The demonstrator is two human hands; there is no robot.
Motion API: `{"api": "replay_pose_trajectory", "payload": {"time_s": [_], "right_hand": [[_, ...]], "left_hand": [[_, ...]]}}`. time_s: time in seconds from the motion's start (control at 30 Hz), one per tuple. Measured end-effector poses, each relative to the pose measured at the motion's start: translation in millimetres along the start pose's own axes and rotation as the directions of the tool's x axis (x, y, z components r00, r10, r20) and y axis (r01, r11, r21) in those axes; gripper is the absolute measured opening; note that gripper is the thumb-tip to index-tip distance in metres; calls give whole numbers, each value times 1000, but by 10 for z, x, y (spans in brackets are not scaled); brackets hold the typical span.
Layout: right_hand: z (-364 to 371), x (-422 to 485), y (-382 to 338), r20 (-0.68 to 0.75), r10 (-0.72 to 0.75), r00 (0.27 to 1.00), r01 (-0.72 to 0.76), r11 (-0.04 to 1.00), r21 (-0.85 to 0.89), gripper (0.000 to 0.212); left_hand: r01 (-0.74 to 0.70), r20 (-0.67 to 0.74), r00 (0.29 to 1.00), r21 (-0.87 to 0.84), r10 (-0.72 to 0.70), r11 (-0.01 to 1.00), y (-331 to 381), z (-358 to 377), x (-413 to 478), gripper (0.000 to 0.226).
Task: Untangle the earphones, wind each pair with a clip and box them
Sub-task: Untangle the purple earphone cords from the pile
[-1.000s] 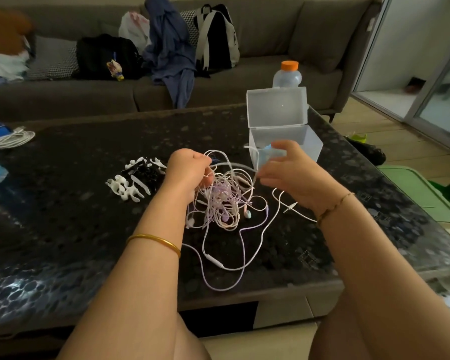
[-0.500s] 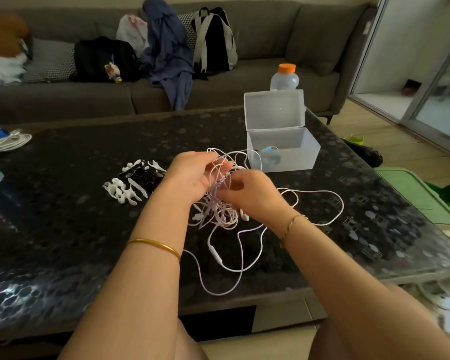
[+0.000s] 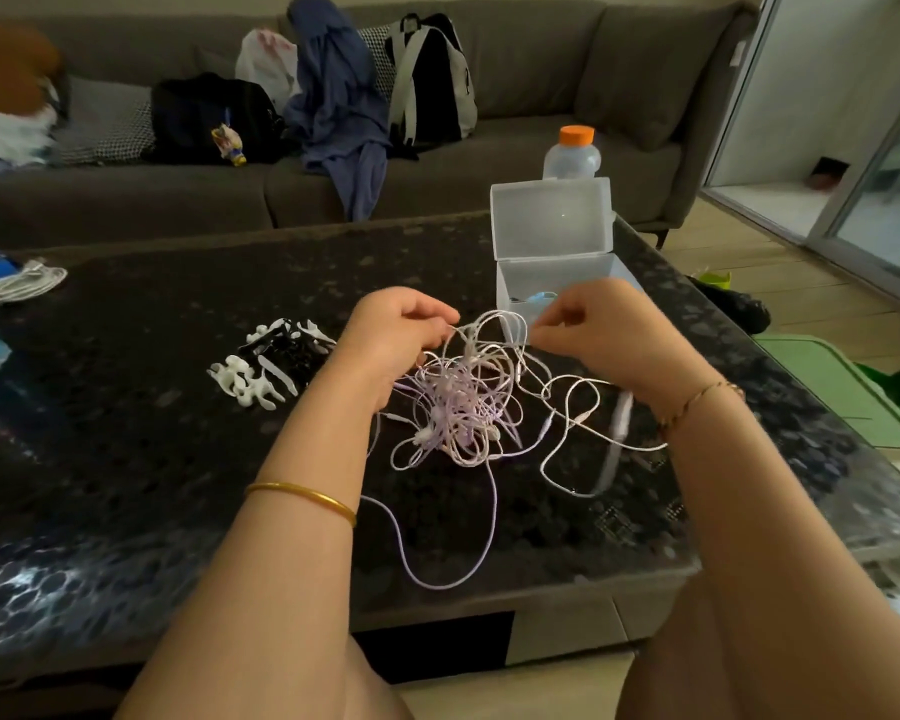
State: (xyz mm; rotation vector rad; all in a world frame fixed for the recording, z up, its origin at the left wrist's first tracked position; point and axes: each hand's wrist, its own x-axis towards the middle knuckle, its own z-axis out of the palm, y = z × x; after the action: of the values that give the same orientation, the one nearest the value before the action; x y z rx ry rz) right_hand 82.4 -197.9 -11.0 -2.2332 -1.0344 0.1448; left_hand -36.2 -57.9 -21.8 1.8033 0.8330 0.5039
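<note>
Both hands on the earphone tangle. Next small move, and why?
Probably draw the right hand rightward, away from the left hand, to slip one white cord loose. Both hands pinch cords at the top of the earphone tangle, which lies knotted on the table; the clips lie untouched and the box stands open.

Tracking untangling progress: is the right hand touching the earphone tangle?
Touching. The head view shows the right hand pinching a cable loop atop the earphone tangle.

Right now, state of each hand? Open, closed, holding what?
Left hand: closed, pinching cords at the top of the earphone tangle.
Right hand: closed, pinching a white cord loop of the same tangle.
</note>
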Motion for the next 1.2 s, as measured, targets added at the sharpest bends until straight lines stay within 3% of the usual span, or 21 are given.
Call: {"api": "replay_pose_trajectory", "payload": {"time_s": [0.13, 0.27, 0.33, 0.4, 0.47, 0.5, 0.57, 0.67, 0.77, 0.83, 0.97, 1.07, 1.13, 1.2], "right_hand": [[-82, -17, 26, 114, 1, 994, -6, 999, 42, 20], [-24, -16, -35, -29, 41, 999, -31, 955, 296, 22], [24, -3, -50, -27, 139, 990, -98, 815, 571, 26], [40, 15, -69, 69, 208, 976, -176, 554, 814, 27], [41, 27, -75, 166, 224, 960, -231, 306, 924, 31], [43, 24, -83, 202, 215, 956, -250, 229, 941, 33], [61, 6, -107, 245, 186, 951, -278, 174, 945, 34], [95, -13, -127, 218, 197, 956, -258, 204, 944, 29], [95, -2, -123, 238, 163, 957, -252, 69, 965, 25], [83, 11, -113, 242, 158, 957, -258, 89, 962, 24], [87, -4, -141, 254, 174, 951, -292, 243, 925, 27], [99, -3, -160, 317, 197, 928, -356, 216, 909, 27], [80, 7, -127, 279, 252, 927, -357, 357, 863, 17], [62, -7, -90, 240, 273, 931, -358, 575, 735, 12]], "left_hand": [[-37, -230, 972, 41, 46, 998, -15, 3, 62, 21], [-9, -282, 959, 65, 27, 998, -15, 42, 90, 22], [61, -220, 973, -26, -66, 998, 5, 68, 83, 24], [123, -135, 980, -173, -147, 977, 34, 87, 66, 25], [136, -95, 981, -280, -169, 950, 64, 86, 39, 27], [129, -96, 982, -303, -165, 944, 73, 80, 34, 28], [117, -120, 980, -312, -161, 943, 83, 60, 27, 29], [130, -101, 979, -359, -177, 924, 114, 24, -2, 25], [146, 14, 989, -291, -149, 945, 130, 18, -44, 18], [140, 65, 989, -139, -132, 980, 94, 26, -57, 11], [115, 68, 990, 83, -121, 990, 51, 52, -65, 12], [125, -43, 991, 39, -123, 991, 47, 32, -49, 8], [133, -127, 982, -63, -140, 989, 29, -2, -40, 9], [79, -200, 975, -85, -95, 993, 24, -17, -34, 12]]}}
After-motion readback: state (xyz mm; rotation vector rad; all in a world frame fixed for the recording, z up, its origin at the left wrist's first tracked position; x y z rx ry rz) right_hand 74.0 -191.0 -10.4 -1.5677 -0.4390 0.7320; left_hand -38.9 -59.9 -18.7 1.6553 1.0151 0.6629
